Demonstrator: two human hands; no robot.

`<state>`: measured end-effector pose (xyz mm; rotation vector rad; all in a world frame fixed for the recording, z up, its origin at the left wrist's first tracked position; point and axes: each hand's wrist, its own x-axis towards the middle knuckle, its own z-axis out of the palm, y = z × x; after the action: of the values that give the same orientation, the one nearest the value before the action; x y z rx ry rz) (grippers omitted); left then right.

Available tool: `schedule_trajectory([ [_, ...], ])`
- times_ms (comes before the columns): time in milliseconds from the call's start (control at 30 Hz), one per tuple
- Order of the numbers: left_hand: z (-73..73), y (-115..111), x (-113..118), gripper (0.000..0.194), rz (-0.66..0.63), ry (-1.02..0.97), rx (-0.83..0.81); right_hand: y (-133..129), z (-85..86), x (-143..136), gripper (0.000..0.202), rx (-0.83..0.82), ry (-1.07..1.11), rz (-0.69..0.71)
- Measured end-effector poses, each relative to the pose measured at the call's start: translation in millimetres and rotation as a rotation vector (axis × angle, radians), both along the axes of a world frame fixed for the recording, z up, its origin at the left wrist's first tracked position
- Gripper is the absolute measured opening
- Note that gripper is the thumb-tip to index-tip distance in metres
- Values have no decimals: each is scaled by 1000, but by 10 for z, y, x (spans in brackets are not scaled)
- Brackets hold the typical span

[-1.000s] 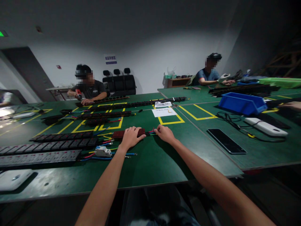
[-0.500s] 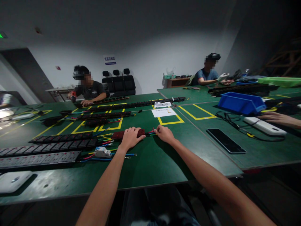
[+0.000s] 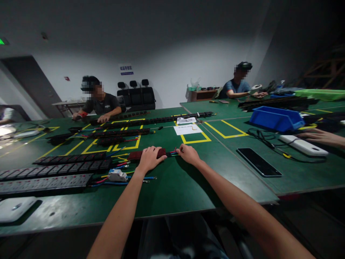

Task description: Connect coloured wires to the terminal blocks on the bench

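Observation:
My left hand (image 3: 151, 158) rests over a dark red strip-shaped part (image 3: 134, 155), its fingers curled across the top and the thumb along the near side. Short coloured wires (image 3: 172, 153) come out of the part's right end. At their tips, my right hand (image 3: 189, 154) is closed in a pinch on the wires; its fingertips partly hide them. More yellow and green wires (image 3: 120, 156) run from the left of the red part. Left of my hands lie several black power strips (image 3: 54, 182), and a small white circuit breaker (image 3: 117, 175) sits among their wire ends.
A phone (image 3: 258, 162), a white power bank (image 3: 303, 145), black cables (image 3: 262, 138) and a blue bin (image 3: 277, 118) are to the right, near another person's hand (image 3: 323, 136). Paper sheets (image 3: 187, 129) lie ahead. Two co-workers sit across the green table (image 3: 215, 180).
My hands stay almost still on the red part and its wires. Across the table, the co-worker on the left has lowered the red tool and leaned slightly left.

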<state>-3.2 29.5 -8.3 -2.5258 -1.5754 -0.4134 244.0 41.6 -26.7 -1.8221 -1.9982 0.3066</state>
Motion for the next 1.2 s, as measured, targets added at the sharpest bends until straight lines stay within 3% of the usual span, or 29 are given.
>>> schedule_trajectory([
  [1200,-8,11,5,73,1,9,17,-4,7,6,26,2,-6,-3],
])
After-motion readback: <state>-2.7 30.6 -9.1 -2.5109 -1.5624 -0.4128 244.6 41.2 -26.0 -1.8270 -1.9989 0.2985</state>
